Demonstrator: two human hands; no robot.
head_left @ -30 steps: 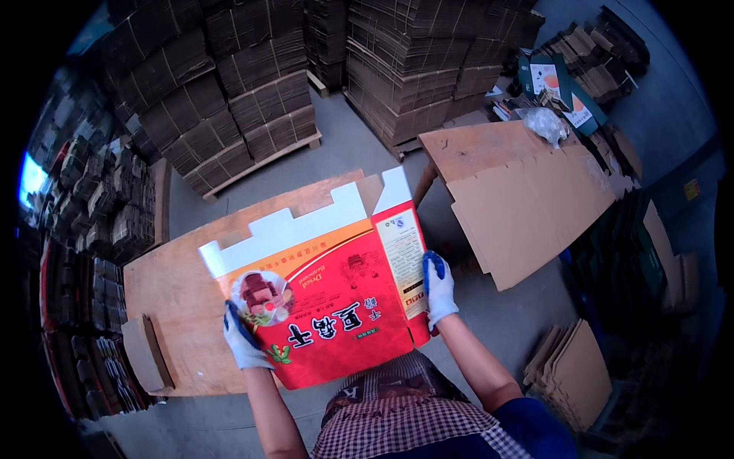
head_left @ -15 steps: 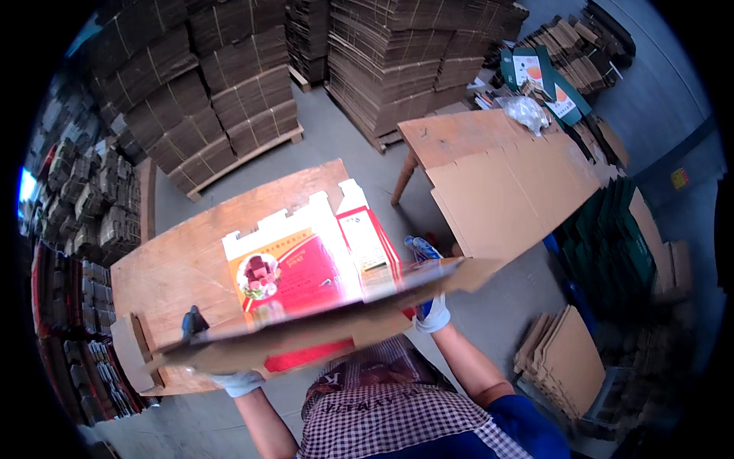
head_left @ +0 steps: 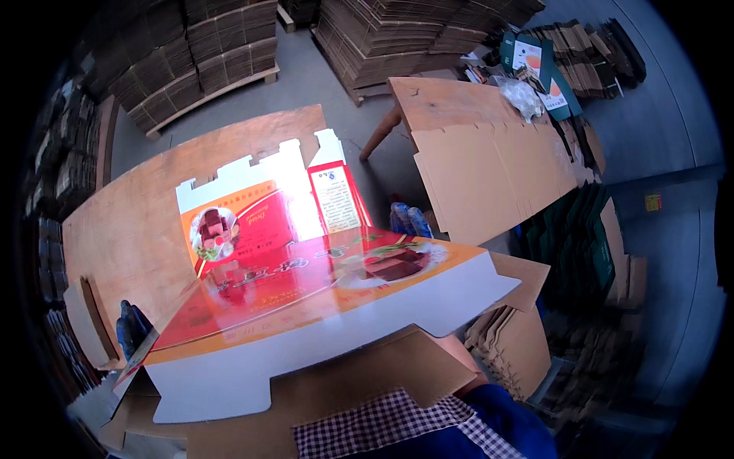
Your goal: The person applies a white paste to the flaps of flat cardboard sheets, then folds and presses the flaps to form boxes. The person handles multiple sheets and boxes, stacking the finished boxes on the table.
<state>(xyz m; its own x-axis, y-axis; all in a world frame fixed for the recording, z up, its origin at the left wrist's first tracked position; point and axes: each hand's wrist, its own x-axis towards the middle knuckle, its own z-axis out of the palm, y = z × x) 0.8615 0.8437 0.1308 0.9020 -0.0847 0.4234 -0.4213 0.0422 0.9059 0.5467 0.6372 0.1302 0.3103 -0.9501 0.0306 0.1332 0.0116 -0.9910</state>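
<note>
Both gloved hands grip a flat printed carton blank (head_left: 306, 298), the left hand (head_left: 128, 330) closed on its near-left corner and the right hand (head_left: 405, 220) on its far-right edge, holding it tilted above the wooden worktable (head_left: 138, 222). The sheet is wide and floppy, so it could sag or slip from the gloved fingertips, or crease at a score line. It is glossy red with food pictures, a white flap edge and plain brown card on its near side; another printed blank (head_left: 267, 206) lies flat beyond it.
</note>
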